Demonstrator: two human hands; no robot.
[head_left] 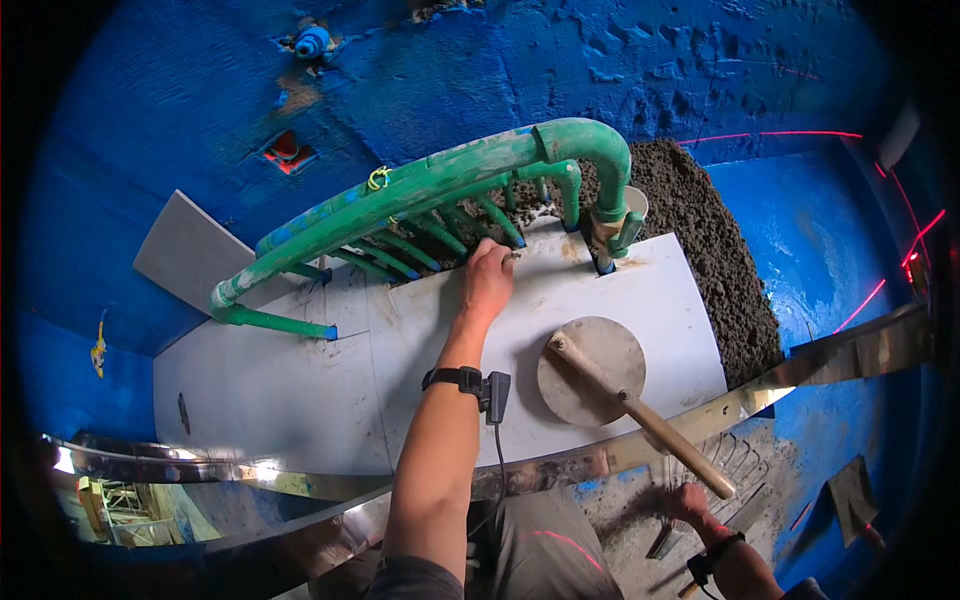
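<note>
White flat slabs (270, 390) beneath the left hand (489, 275) are notched, presumably clearing green round pipes (400, 187) ahead. Right hand (686, 503) curls too (both grasps unclear).

Green pipes (400, 192) wall off the board's far side, valve handle (627, 233) and round wooden-handled tool (612, 387) obstruct the right, left hand (488, 275) fills the middle, open passage over pale board (270, 395) at left, nearside of pipes.
</note>
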